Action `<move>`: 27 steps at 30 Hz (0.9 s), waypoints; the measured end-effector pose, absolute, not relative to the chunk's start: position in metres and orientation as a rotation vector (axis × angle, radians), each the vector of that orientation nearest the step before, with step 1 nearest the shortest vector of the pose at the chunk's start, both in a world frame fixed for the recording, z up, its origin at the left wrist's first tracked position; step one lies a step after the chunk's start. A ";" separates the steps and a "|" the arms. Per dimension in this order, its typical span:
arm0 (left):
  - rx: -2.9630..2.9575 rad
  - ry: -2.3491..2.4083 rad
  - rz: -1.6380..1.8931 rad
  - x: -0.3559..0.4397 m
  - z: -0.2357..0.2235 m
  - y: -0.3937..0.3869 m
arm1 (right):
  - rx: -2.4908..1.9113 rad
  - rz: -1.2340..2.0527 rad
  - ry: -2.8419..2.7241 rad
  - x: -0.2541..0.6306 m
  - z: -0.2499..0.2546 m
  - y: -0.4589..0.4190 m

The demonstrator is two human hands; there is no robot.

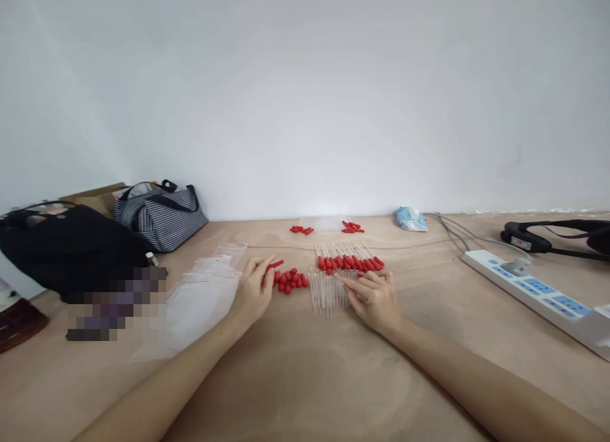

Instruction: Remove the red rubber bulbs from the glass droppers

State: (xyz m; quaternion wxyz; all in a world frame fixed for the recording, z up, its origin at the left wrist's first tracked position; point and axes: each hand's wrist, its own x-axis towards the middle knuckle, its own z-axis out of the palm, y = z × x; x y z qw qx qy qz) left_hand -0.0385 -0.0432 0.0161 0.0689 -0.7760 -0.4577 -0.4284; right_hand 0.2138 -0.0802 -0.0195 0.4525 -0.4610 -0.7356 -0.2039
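A plain, pale blue-grey wall (305, 99) fills the view from about 10 o'clock through 12 to 2 o'clock, with a slanting lighter band (71, 80) toward 10 o'clock, a tiny dark speck (381, 31) near 1 o'clock and faint smudges (519, 153) toward 3 o'clock. Below it, a light brown, wood-toned table (305, 378) with cloudy, faint grain spreads through 6 o'clock and meets the wall along its far edge, where a clear, shiny strip (538, 211) runs toward 3 o'clock. Soft, even light brightens the wall's middle, while its upper part looks greyer.
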 end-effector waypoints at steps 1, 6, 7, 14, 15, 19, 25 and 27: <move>-2.306 -1.432 -1.291 -0.043 0.017 -0.039 | -1.152 -0.515 -1.831 0.213 -0.020 -0.078; -2.270 -1.565 -1.255 -0.055 0.011 -0.025 | -1.219 -0.455 -1.949 0.211 -0.019 -0.075; -2.285 -1.561 -1.245 -0.054 0.009 -0.024 | -1.224 -0.430 -1.980 0.211 -0.018 -0.076; -2.331 -1.561 -1.150 -0.046 0.010 -0.029 | -1.229 -0.301 -2.150 0.211 -0.011 -0.080; -2.327 -1.560 -1.153 -0.047 0.011 -0.029 | -1.226 -0.291 -2.158 0.211 -0.011 -0.080; -2.323 -1.629 -1.063 -0.042 0.022 -0.022 | -1.203 -0.261 -2.158 0.212 -0.011 -0.079; -2.440 -1.885 -0.543 0.006 0.045 -0.001 | -1.194 -0.274 -2.055 0.214 -0.012 -0.081; -2.452 -1.932 -0.466 0.027 0.047 0.007 | -1.179 -0.283 -2.050 0.215 -0.012 -0.082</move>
